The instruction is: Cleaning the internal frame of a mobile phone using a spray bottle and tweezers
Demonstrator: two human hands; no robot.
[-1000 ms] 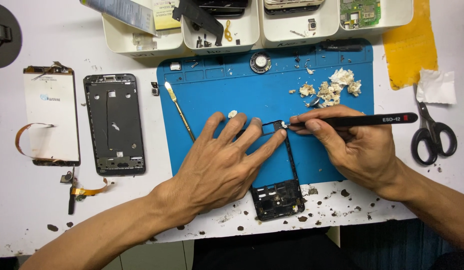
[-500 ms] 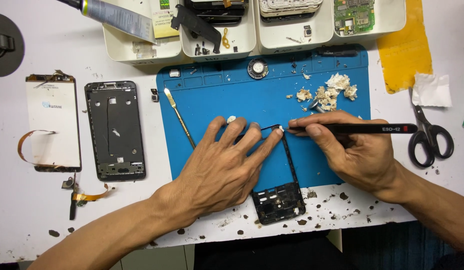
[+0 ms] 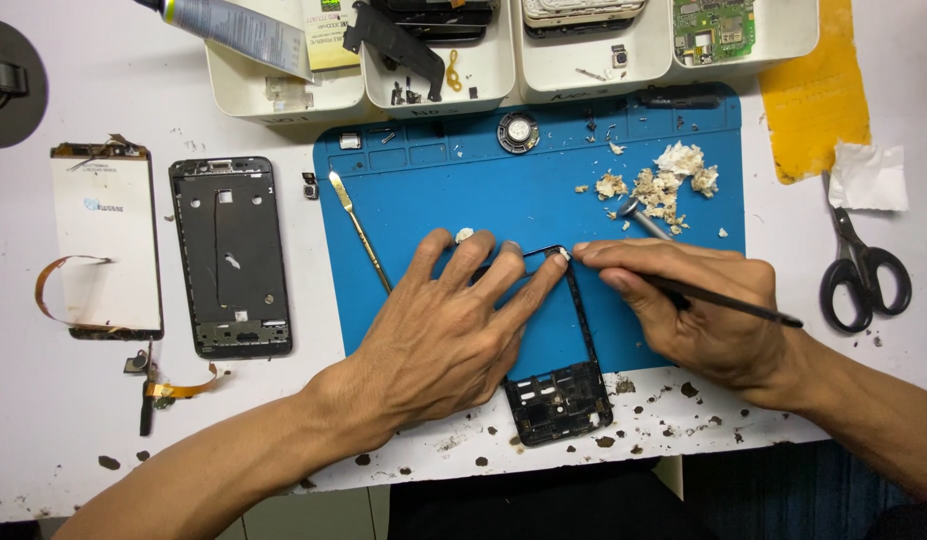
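- the left hand (image 3: 439, 345) lies flat, fingers spread apart, pressing on a black phone frame (image 3: 559, 385) that rests on the blue mat (image 3: 464, 190); it grips nothing.
- the phone frame lies at the near edge of the mat, its lower end reaching onto the white table (image 3: 104, 420), and its upper left part is hidden under the left hand.
- the right hand (image 3: 699, 315) is closed around a thin black tool (image 3: 729, 300), held like a pen, with fingertips at the top corner of the frame.
- the tip of the tool seems to touch the frame corner near a small white bit, but the fingers cover it, so i cannot tell exactly.
- a metal spudger (image 3: 359, 230) lies on the mat, just beside the left hand.
- a pile of white scraps (image 3: 669, 180) lies on the mat, beyond the right hand.
- black scissors (image 3: 864, 270) lie on the table at the right, near a yellow cloth (image 3: 814, 90).
- at the left lie a second dark phone frame (image 3: 232, 255) and a white screen panel (image 3: 104, 240), well apart from the hands.
- white trays (image 3: 484, 70) with small parts stand behind the mat.
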